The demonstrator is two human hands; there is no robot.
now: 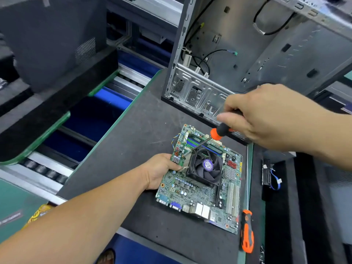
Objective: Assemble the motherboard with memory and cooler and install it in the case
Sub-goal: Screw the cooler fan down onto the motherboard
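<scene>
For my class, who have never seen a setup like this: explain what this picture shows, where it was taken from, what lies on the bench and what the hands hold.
No machine here: the one picture comes from a camera on a person's head, looking down at their two bare hands. On the dark mat lies a motherboard with a cooler fan on it. The left hand grips the board's edge. The right hand holds a screwdriver, its tip at the cooler's corner. A second screwdriver lies beside the board. Behind stands the open computer case.

Electronics assembly line: roller conveyor (45,172) left of padded workbench (144,130); open PC case (247,54) behind it.
</scene>
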